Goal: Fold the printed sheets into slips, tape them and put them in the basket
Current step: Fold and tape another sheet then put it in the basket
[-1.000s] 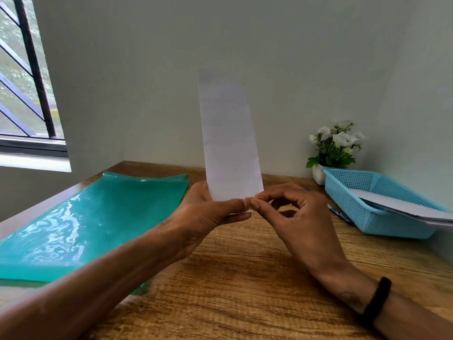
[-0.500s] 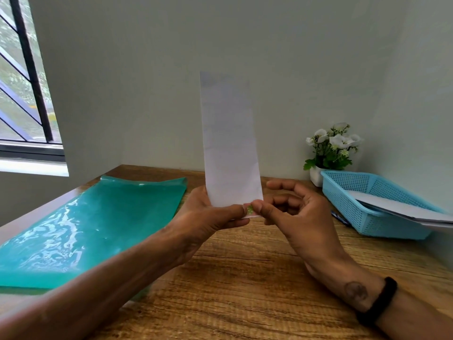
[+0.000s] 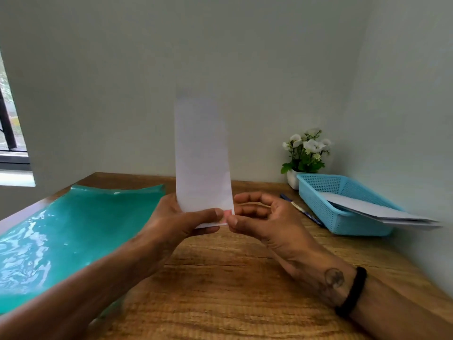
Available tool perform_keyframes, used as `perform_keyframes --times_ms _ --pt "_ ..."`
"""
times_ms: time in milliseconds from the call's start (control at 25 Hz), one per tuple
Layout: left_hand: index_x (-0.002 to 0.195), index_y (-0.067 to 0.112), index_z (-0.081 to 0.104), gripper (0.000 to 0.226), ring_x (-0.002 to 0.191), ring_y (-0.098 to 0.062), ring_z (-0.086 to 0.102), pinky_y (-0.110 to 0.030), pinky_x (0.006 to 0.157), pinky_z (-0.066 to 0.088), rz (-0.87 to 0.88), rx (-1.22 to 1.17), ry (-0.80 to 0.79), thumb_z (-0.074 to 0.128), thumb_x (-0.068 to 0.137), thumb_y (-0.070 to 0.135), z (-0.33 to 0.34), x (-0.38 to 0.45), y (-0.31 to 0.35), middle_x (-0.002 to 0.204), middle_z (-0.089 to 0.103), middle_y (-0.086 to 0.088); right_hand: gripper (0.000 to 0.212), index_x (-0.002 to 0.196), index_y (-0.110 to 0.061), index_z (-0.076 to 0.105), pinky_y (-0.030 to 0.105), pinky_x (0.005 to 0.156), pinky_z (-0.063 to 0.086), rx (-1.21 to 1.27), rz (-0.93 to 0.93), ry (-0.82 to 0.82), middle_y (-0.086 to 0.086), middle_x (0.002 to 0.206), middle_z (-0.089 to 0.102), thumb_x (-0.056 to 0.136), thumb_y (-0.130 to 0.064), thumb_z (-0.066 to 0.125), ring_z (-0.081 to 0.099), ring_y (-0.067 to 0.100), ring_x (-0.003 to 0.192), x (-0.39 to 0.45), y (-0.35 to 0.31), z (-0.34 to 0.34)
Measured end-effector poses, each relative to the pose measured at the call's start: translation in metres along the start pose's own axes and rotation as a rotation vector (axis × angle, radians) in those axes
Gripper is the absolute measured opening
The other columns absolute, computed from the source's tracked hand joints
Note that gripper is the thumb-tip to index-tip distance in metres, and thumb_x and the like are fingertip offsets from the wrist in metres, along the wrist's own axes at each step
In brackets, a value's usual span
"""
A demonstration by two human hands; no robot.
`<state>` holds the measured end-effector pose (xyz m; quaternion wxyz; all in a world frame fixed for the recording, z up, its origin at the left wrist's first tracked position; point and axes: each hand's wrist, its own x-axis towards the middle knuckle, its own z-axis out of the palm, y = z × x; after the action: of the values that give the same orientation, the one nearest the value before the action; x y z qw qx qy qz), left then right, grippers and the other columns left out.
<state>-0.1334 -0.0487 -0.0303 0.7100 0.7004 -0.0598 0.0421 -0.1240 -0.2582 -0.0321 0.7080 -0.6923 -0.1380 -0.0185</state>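
Both grips still on upright slip [image 3: 202, 153], right hand [image 3: 263, 218] fingers now looser than before, left hand [image 3: 175, 223] unchanged

Counted in view:
- Hands: two, left hand [image 3: 171, 222] and right hand [image 3: 264, 219].
- Folded slips: one, folded slip [image 3: 203, 158], upright, pinched at lower edge between both thumbs and fingers.
- Baskets: one, blue basket [image 3: 343, 217], right of right-hand fingers.
- Loose sheets [image 3: 375, 209] in basket: several; exact number indeterminate.
- Teal mats: one, teal mat [image 3: 73, 231], left of left-hand fingers.
- Pens: one, pen [image 3: 301, 209], just beyond right-hand fingers.
- Flower pots: one, flower pot [image 3: 305, 155].
- Wristbands: one, wristband [image 3: 353, 290].
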Motion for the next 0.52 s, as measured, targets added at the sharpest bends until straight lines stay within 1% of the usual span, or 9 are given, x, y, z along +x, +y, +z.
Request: perform_keyframes --times_ms 80,160,240,280,360,400,440,520 --pt "0.127 0.015 0.062 0.079 0.108 -0.028 0.074 -0.046 0.093 0.062 -0.021 -0.053 -0.011 0.091 0.054 0.026 0.000 0.001 0.001 0.121 0.071 -0.010 0.044 0.114 -0.013 0.073 0.042 0.088 0.064 0.026 0.019 -0.010 0.009 0.104 0.081 0.075 -0.001 0.089 0.078 0.023 0.101 0.002 0.000 -0.001" --pt "0.128 0.013 0.062 0.071 0.106 -0.029 0.075 -0.045 0.093 0.062 -0.040 -0.098 -0.029 0.087 0.061 0.018 0.001 0.001 0.004 0.120 0.072 -0.011 0.044 0.115 -0.007 0.072 0.044 0.088 0.063 0.130 0.060 -0.024 0.015 0.106 0.080 0.076 0.008 0.084 0.078 0.028 0.103 0.004 -0.001 -0.004" --pt "0.130 0.013 0.059 0.067 0.108 -0.030 0.074 -0.047 0.092 0.062 -0.050 -0.105 -0.045 0.083 0.068 0.013 0.001 0.003 0.007 0.121 0.071 -0.012 0.043 0.119 -0.007 0.069 0.043 0.087 0.064 0.164 0.074 -0.018 0.017 0.106 0.080 0.081 0.011 0.079 0.078 0.029 0.102 0.008 -0.001 -0.007" --pt "0.132 0.014 0.057 0.064 0.109 -0.032 0.073 -0.046 0.090 0.063 -0.053 -0.106 -0.051 0.080 0.073 0.009 0.001 0.004 0.010 0.123 0.070 -0.013 0.040 0.121 -0.009 0.068 0.042 0.086 0.064 0.111 0.054 0.014 0.015 0.105 0.080 0.085 0.005 0.079 0.079 0.027 0.099 0.009 -0.003 -0.008" --pt "0.133 0.019 0.052 0.051 0.112 -0.035 0.070 -0.046 0.086 0.064 -0.061 -0.125 -0.091 0.070 0.088 0.000 0.000 0.004 0.017 0.128 0.065 -0.013 0.038 0.124 -0.018 0.067 0.039 0.084 0.066 -0.136 -0.058 0.154 0.006 0.105 0.081 0.089 -0.019 0.081 0.079 0.019 0.094 0.012 -0.012 -0.013" --pt "0.132 0.021 0.051 0.047 0.113 -0.036 0.069 -0.046 0.084 0.065 -0.064 -0.135 -0.118 0.064 0.093 -0.001 -0.002 0.003 0.021 0.128 0.063 -0.013 0.040 0.125 -0.022 0.066 0.037 0.084 0.066 -0.251 -0.143 0.243 0.002 0.108 0.079 0.089 -0.030 0.081 0.078 0.016 0.094 0.017 -0.020 -0.017" --pt "0.133 0.021 0.050 0.044 0.112 -0.036 0.068 -0.045 0.083 0.065 -0.066 -0.126 -0.136 0.060 0.096 -0.001 -0.004 0.002 0.025 0.129 0.061 -0.014 0.042 0.127 -0.024 0.065 0.035 0.085 0.065 -0.326 -0.238 0.327 -0.002 0.113 0.076 0.090 -0.038 0.079 0.076 0.013 0.097 0.021 -0.031 -0.021" --pt "0.137 0.023 0.049 0.044 0.111 -0.036 0.067 -0.044 0.083 0.065 -0.044 -0.028 -0.153 0.057 0.099 0.003 -0.012 0.002 0.037 0.130 0.059 -0.015 0.049 0.131 -0.026 0.062 0.029 0.086 0.061 -0.447 -0.416 0.438 -0.007 0.123 0.069 0.089 -0.046 0.077 0.069 0.007 0.104 0.035 -0.060 -0.030"
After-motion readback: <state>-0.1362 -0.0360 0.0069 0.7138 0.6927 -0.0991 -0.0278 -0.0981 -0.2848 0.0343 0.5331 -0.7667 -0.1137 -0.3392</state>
